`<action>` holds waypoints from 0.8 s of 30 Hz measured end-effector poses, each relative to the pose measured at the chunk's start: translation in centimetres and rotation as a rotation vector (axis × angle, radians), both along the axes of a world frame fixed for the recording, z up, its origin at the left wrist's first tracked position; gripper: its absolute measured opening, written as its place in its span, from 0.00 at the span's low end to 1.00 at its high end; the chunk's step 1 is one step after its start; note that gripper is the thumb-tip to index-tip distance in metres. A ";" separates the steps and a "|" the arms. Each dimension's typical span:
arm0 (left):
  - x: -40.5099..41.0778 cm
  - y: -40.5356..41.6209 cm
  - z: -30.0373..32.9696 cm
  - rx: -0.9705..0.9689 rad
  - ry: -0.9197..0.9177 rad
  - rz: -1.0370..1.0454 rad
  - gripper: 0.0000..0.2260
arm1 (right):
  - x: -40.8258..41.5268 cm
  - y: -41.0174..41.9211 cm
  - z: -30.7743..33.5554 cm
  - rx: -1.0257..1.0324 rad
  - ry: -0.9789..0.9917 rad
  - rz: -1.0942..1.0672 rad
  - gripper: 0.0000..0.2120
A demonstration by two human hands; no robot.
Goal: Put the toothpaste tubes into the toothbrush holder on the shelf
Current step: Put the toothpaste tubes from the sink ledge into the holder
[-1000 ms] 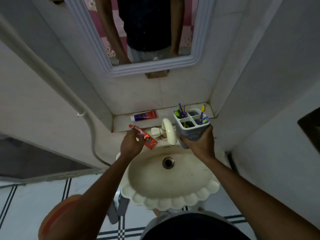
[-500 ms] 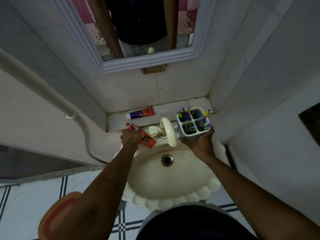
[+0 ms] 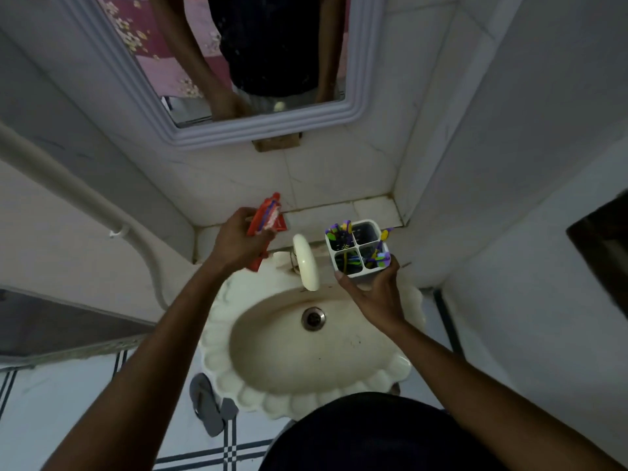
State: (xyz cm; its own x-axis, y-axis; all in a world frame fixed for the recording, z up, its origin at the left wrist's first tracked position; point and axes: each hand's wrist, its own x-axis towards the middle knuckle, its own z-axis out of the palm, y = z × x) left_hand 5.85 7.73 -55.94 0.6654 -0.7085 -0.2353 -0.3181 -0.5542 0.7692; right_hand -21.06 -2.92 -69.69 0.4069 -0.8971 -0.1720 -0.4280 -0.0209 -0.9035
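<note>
Toothpaste tubes, two of them it seems, red on top with a blue-striped one bunched against it, are gripped together in the left hand, fingers wrapped tight round the middle. The tubes are raised above the left end of the shelf, cap end pointing to about 1 o'clock, tail hanging toward the sink rim. How many tubes exactly cannot be told for sure. At 3 o'clock from the tubes, past the cream tap, the toothbrush holder is seen, well apart from them. It is held from below by the right hand, fingers curled round its base, over the sink's back edge. Three of its four compartments are filled with purple and green brushes; the far right one looks bare.
</note>
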 end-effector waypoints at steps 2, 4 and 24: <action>-0.6 -1.7 2.4 0.014 -0.033 -0.196 0.21 | 0.0 -0.1 0.0 0.012 0.006 0.008 0.61; -1.8 -3.6 4.1 0.019 -0.150 -0.327 0.15 | 0.0 -0.2 0.1 0.034 0.005 0.014 0.63; -8.0 -12.3 2.9 -0.031 -0.580 -0.469 0.09 | -0.2 -1.4 0.4 0.085 0.010 0.015 0.64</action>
